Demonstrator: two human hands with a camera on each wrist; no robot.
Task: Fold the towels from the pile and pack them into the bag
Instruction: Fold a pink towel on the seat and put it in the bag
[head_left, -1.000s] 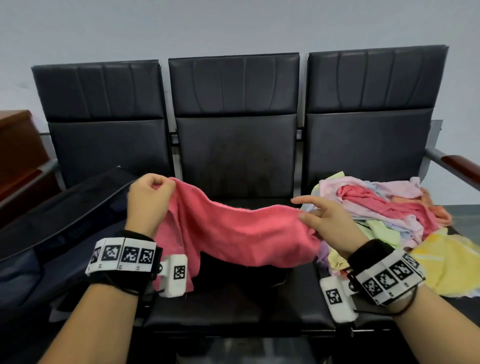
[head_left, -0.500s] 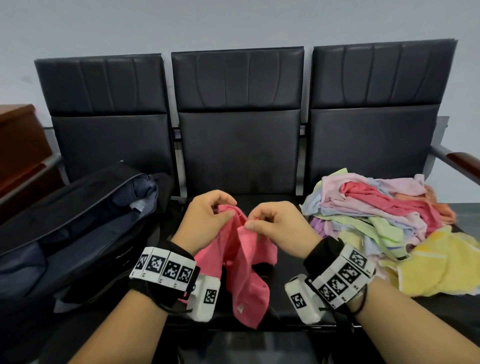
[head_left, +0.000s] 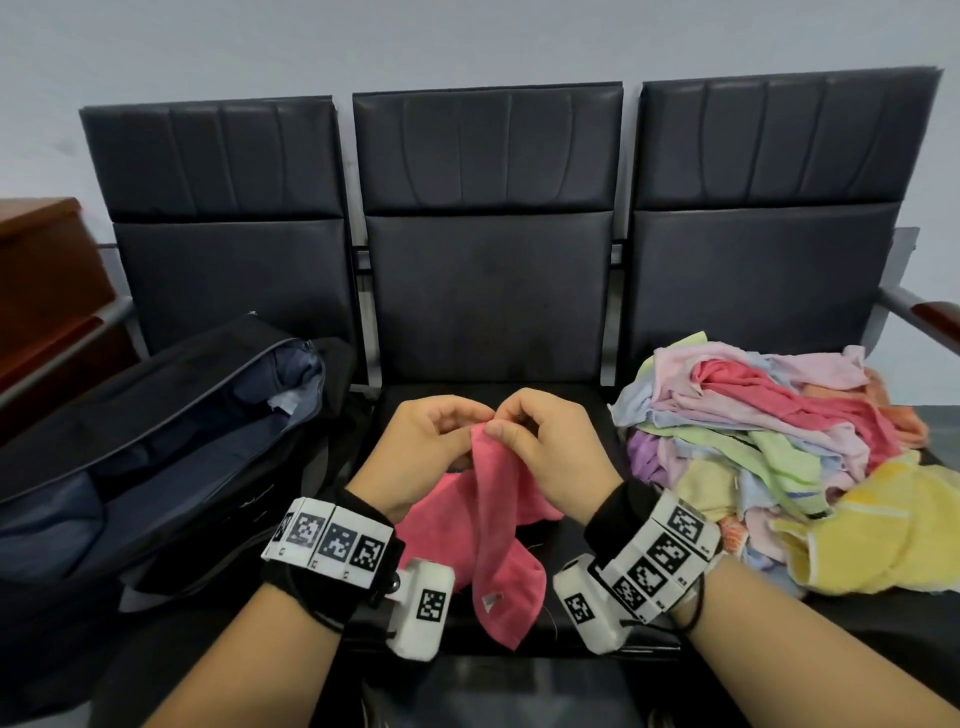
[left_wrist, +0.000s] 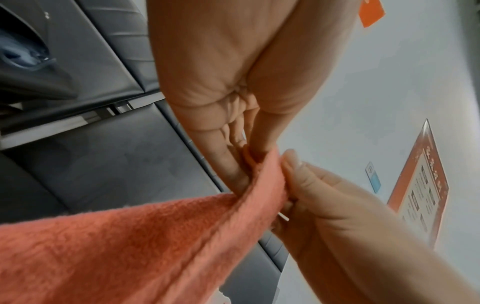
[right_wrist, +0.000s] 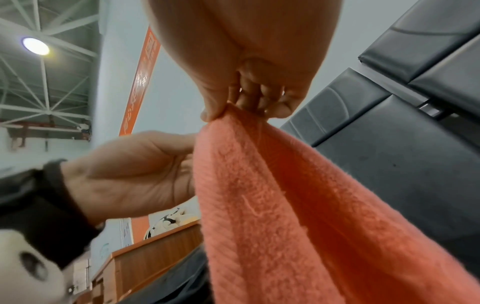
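A pink towel (head_left: 493, 525) hangs doubled over the middle seat, its two top corners brought together. My left hand (head_left: 431, 441) and my right hand (head_left: 545, 441) meet above the seat and both pinch those corners. In the left wrist view my left hand (left_wrist: 244, 158) pinches the towel (left_wrist: 130, 246) edge beside the right thumb. In the right wrist view my right hand (right_wrist: 233, 111) pinches the towel (right_wrist: 298, 205) top. The open dark bag (head_left: 156, 447) lies on the left seat. The pile of towels (head_left: 769, 457) lies on the right seat.
Three black padded seats (head_left: 488, 291) stand against a grey wall. A metal armrest with a wooden top (head_left: 930, 312) lies at the far right, a wooden cabinet (head_left: 41, 275) at the far left. A yellow towel (head_left: 883, 530) spreads at the pile's front.
A second ago the towel was stretched wide between my hands. They have come together at the middle, folding it in half, and it now hangs down from both pinches.
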